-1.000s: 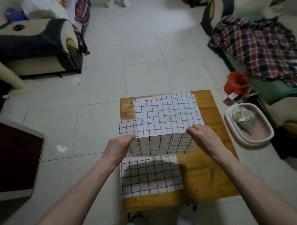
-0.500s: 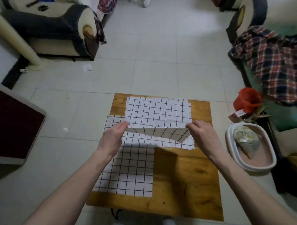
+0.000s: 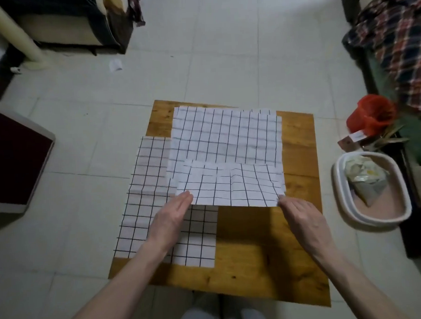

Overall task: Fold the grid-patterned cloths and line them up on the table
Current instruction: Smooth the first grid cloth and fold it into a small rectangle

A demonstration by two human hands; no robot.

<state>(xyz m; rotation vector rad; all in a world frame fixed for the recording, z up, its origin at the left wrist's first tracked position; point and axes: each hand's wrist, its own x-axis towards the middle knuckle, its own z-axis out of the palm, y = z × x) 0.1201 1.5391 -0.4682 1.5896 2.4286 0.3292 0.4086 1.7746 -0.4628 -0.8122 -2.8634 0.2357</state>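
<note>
Two bare hands reach over a wooden table (image 3: 269, 248). The left hand (image 3: 170, 222) lies flat with fingers straight and together, its fingertips at the near left corner of the upper cloth's folded flap (image 3: 232, 185); whether a thumb pinches the edge from beneath cannot be told. The right hand (image 3: 300, 218) is likewise extended, fingertips touching the flap's near right corner, and a grasp cannot be confirmed there either.

Two grid-patterned cloths are on the table. The upper cloth (image 3: 227, 134) covers the far middle of the tabletop, with its near portion doubled back toward the hands and a little rumpled along the fold. The lower cloth (image 3: 155, 186) lies flat at the left, partly tucked under the upper one and under the left hand, its left edge reaching past the table's side. The near right part of the tabletop shows bare wood.

To the right, on the tiled floor (image 3: 224, 50), stand one white oval basin (image 3: 347, 211) holding a crumpled bag (image 3: 364, 179), and one red plastic bag (image 3: 371, 115) beside a small box (image 3: 351, 138) with a white label too blurred to read. One plaid blanket (image 3: 397, 42) drapes a sofa at the far right. One scrap of paper (image 3: 115, 65) lies on the floor at the far left. No legible writing shows anywhere.
</note>
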